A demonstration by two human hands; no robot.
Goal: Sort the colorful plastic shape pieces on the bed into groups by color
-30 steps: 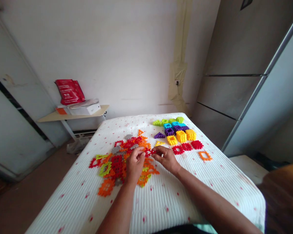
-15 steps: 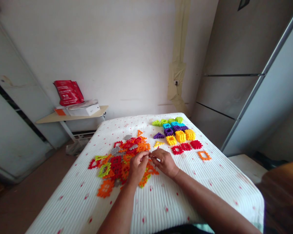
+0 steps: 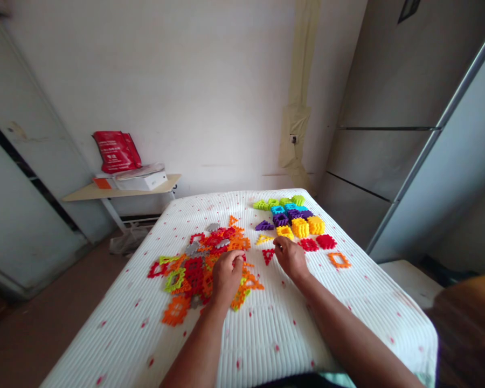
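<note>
Above the right side of a mixed heap of plastic interlocking pieces (image 3: 193, 272), my left hand (image 3: 227, 271) is closed, thumb against fingers. A bit of red shows by its fingertips, but I cannot make out whether it is held. My right hand (image 3: 291, 257) is over the cloth beside the sorted pieces, its fingers pinched together and what they hold hidden. Just left of it lies a red triangle piece (image 3: 268, 256). Beyond are a yellow triangle piece (image 3: 264, 239) and a yellow square stack (image 3: 285, 232). Red square pieces (image 3: 308, 245) sit to its right.
Purple pieces (image 3: 280, 220), blue pieces (image 3: 278, 209) and green pieces (image 3: 272, 203) stand in rows at the table's far right. An orange square frame (image 3: 339, 260) lies right of the red ones. A side table (image 3: 81, 193) holds boxes and a red bag (image 3: 117, 152).
My hands have come apart: the right hand has moved right, over where a red square piece was visible. The red triangle piece now shows on the cloth. The left hand has barely moved.
</note>
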